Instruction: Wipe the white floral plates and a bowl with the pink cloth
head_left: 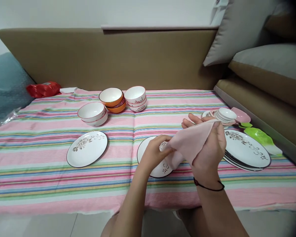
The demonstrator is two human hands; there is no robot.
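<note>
A pink cloth [191,141] is stretched between both my hands above the striped table. My left hand [154,153] pinches its lower left corner. My right hand [209,149], with a black band at the wrist, grips the cloth's right side, fingers wrapped round it. Under my hands lies a white plate [144,151] with a dark rim and a flower pattern, partly hidden by my left hand and the cloth.
Another patterned plate [87,148] lies to the left. A stack of plates [248,149] sits at the right, with small white saucers [225,115], a pink dish [241,116] and green leaf dishes [260,138] behind. Stacked bowls [92,113], orange bowls [112,98] and white bowls [136,97] stand further back. Sofa cushions [268,61] rise at the right.
</note>
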